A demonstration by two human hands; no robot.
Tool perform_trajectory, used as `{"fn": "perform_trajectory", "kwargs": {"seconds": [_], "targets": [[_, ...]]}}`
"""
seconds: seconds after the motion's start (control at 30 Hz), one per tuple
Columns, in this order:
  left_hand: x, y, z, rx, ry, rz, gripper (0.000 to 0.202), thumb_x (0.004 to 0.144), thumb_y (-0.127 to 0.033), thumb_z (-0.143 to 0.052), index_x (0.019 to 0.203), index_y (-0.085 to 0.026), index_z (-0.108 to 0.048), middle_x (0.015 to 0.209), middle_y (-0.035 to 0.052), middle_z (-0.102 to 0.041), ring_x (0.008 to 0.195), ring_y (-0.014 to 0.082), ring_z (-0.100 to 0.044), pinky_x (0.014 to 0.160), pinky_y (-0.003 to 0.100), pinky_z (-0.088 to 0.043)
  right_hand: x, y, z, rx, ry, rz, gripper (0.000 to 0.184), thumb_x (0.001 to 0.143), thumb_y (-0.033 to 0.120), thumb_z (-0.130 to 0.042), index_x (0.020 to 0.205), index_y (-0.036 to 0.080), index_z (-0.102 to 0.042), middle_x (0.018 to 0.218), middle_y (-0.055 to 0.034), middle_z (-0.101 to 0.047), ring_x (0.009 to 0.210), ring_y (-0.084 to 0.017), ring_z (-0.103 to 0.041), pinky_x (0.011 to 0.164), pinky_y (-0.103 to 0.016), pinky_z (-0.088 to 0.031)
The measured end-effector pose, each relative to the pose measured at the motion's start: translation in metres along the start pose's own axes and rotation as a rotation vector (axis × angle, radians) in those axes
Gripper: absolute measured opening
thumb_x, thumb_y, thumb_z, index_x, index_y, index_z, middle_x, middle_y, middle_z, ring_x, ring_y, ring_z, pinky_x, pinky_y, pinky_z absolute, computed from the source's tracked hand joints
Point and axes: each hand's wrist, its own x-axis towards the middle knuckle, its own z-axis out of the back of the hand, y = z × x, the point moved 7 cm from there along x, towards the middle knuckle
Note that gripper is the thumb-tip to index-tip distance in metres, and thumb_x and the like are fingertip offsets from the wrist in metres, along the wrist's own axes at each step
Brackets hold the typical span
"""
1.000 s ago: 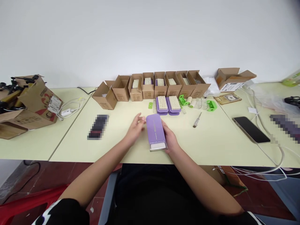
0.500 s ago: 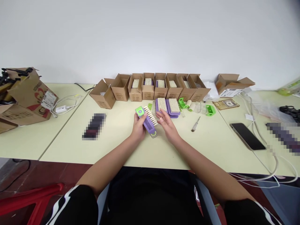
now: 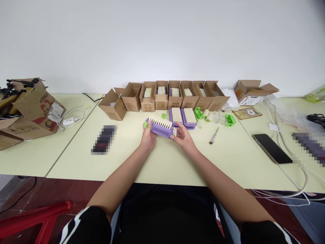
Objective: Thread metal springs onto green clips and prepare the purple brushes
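A purple scrub brush with cream bristles and a green end is held above the table between both hands. My left hand is closed round its green end. My right hand grips the other end, where a clear part shows, with thumb and fingers. The bristles face up and away from me. Just behind it, purple brush pieces with bristles lie on the table. Close by are a green bracket, a pale roller, clear plastic parts and another green bracket.
Several small open cartons stand in a row along the wall, some holding bristle pieces. A screwdriver lies to the right, then a phone and white cables. A large carton stands far left near a white adapter.
The brush has turned from a steep slant to nearly level. My right hand, open beside it before, now grips its right end. The view has shifted slightly.
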Motion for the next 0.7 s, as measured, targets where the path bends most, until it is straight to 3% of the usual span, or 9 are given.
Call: {"fn": "perform_trajectory", "kwargs": {"seconds": [0.17,0.3,0.4,0.5,0.7], "targets": [[0.003,-0.009,0.012,0.026,-0.023,-0.014,0.054,0.089,-0.068,-0.073,0.119,-0.025,-0.062,0.122,0.0073,-0.070,0.108,0.0214,-0.069,0.091,0.037,-0.059,-0.005,0.014,0.008,-0.280,-0.033,0.148,0.092,0.080,0.038,-0.086,0.160,0.034,-0.043,0.136,-0.0065,-0.063,0.120,-0.025,-0.059,0.107,-0.043,-0.051],[0.003,-0.008,0.019,0.055,-0.097,-0.054,0.060,0.081,-0.065,-0.082,0.122,-0.025,-0.064,0.118,0.0055,-0.071,0.106,0.0209,-0.070,0.091,0.036,-0.059,-0.007,0.003,0.008,-0.461,-0.035,0.112,0.090,0.067,0.041,-0.095,0.149,0.031,-0.059,0.120,-0.0068,-0.069,0.108,-0.029,-0.061,0.104,-0.050,-0.051],[-0.004,0.005,0.005,0.075,0.029,-0.010,0.065,0.075,-0.051,-0.093,0.127,-0.026,-0.065,0.123,0.0061,-0.073,0.111,0.0235,-0.072,0.101,0.042,-0.058,-0.007,-0.001,0.009,-0.545,-0.061,0.132,0.077,0.061,0.042,-0.097,0.132,0.028,-0.069,0.111,-0.0073,-0.070,0.103,-0.031,-0.061,0.102,-0.053,-0.051],[-0.014,0.020,-0.009,0.089,0.160,0.077,0.066,0.073,-0.046,-0.095,0.129,-0.025,-0.066,0.122,0.0082,-0.075,0.116,0.0290,-0.073,0.107,0.049,-0.056,-0.010,0.003,0.005,-0.543,-0.073,0.187,0.071,0.063,0.041,-0.096,0.127,0.028,-0.069,0.109,-0.0066,-0.070,0.100,-0.030,-0.061,0.100,-0.052,-0.051],[-0.016,0.029,-0.005,0.127,0.161,0.138,0.059,0.071,-0.049,-0.095,0.116,-0.019,-0.071,0.110,0.0107,-0.079,0.110,0.0327,-0.076,0.104,0.053,-0.059,-0.016,0.002,-0.009,-0.594,-0.030,0.132,0.068,0.067,0.043,-0.094,0.128,0.029,-0.067,0.101,-0.0044,-0.071,0.088,-0.026,-0.061,0.092,-0.047,-0.054]]}}
